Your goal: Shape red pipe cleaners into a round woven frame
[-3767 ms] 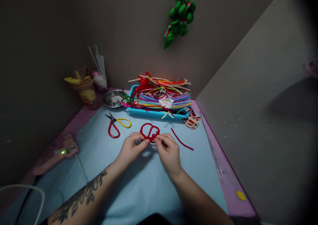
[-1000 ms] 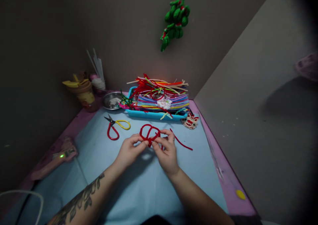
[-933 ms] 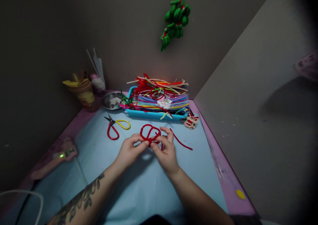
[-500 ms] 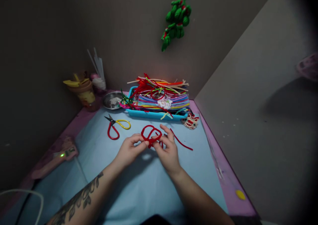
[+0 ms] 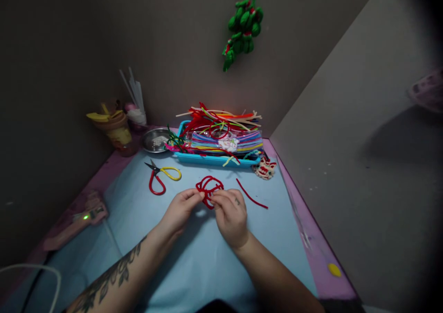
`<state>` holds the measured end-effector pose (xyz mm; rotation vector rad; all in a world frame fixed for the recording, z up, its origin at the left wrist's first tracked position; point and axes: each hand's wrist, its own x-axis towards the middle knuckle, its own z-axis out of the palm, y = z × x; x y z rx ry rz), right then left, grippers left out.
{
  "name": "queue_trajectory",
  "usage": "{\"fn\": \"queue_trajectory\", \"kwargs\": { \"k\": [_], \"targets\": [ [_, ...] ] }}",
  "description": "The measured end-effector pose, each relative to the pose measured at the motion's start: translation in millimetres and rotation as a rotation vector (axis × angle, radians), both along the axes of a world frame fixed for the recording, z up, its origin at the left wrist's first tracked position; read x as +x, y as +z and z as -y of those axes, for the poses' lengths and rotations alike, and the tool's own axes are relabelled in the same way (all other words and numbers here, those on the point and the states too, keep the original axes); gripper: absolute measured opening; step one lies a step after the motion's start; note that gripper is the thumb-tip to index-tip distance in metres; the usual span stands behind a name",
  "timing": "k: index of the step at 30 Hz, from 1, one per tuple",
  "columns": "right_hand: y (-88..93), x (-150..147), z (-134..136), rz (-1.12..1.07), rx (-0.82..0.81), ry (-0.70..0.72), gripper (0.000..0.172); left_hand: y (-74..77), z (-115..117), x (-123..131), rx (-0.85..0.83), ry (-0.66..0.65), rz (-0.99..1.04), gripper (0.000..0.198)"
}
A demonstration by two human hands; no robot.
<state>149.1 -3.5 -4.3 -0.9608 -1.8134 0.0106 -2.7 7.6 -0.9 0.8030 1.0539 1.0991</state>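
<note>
Both hands pinch a red pipe-cleaner loop figure [image 5: 208, 186] just above the light blue mat [image 5: 194, 253]. My left hand [image 5: 181, 209] grips its left lower edge with thumb and fingers closed. On the right side, my right hand [image 5: 230, 213] is closed on the twisted bottom, where a short red end hangs down. A loose red pipe-cleaner piece [image 5: 251, 194] lies on the mat just right of my hands.
A blue tray [image 5: 214, 159] heaped with coloured pipe cleaners stands behind the hands. Red-and-yellow scissors [image 5: 160, 177] lie at left, a metal dish [image 5: 155, 139] and a cup of tools [image 5: 116, 128] farther back. A small figure [image 5: 265, 167] sits right of the tray. A glue gun [image 5: 74, 223] lies at left.
The loop figure has been tilted and squeezed smaller. My right hand's fingers, spread a moment ago, have curled shut over the twisted bottom. The left hand has barely moved.
</note>
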Motion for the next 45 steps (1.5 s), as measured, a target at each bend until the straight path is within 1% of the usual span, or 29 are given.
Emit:
{"fn": "queue_trajectory", "kwargs": {
  "k": [4, 8, 11, 18, 24, 26, 28, 30, 32, 35, 37, 38, 39, 41, 43, 45],
  "targets": [
    [-3.0, 2, -2, 0.023, 0.071, 0.049, 0.027, -0.6, 0, -1, -0.045, -0.012, 0.018, 0.024],
    [-6.1, 5, -2, 0.065, 0.104, 0.041, 0.029, 2.9, 1, -3, -0.074, -0.026, 0.036, 0.025],
    [-5.5, 4, -1, 0.051, 0.080, 0.044, 0.028, 6.2, 2, -3, -0.073, -0.048, 0.043, 0.027],
    [-1.3, -3, 0, -0.098, -0.001, 0.092, 0.023, 11.4, 1, -3, -0.025, -0.066, 0.033, 0.031],
    [1.6, -7, 0, -0.236, -0.111, 0.085, 0.015, 8.0, -1, -4, 0.056, -0.078, -0.061, 0.031],
    [2.4, -8, 0, -0.275, -0.156, 0.087, 0.014, 6.5, -2, -5, 0.109, -0.084, -0.133, 0.029],
    [2.6, -8, -1, -0.300, -0.200, 0.091, 0.015, 6.5, -2, -6, 0.186, -0.072, -0.252, 0.025],
    [1.9, -8, 0, -0.326, -0.247, 0.091, 0.015, 8.1, -1, -6, 0.296, -0.020, -0.404, 0.022],
    [0.0, -9, -1, -0.371, -0.312, 0.087, 0.015, 10.3, 2, -5, 0.420, 0.065, -0.569, 0.020],
    [-4.8, -12, -2, -0.504, -0.466, 0.098, 0.015, 11.9, 4, -5, 0.573, 0.175, -0.819, 0.019],
    [-8.4, -13, -5, -0.598, -0.572, 0.123, 0.018, 11.1, 4, -5, 0.628, 0.198, -0.957, 0.017],
    [-10.1, -14, -6, -0.628, -0.615, 0.137, 0.019, 10.4, 4, -6, 0.639, 0.199, -0.994, 0.016],
    [-11.7, -14, -7, -0.644, -0.646, 0.145, 0.021, 9.9, 3, -7, 0.634, 0.193, -0.999, 0.015],
    [-14.4, -13, -9, -0.644, -0.660, 0.126, 0.019, 9.3, 1, -9, 0.575, 0.171, -0.919, 0.017],
    [-16.5, -12, -10, -0.617, -0.620, 0.062, 0.018, 9.6, -1, -10, 0.490, 0.143, -0.793, 0.020],
    [-18.0, -11, -12, -0.577, -0.564, -0.003, 0.019, 9.7, -2, -10, 0.442, 0.113, -0.707, 0.021]
  ]
}}
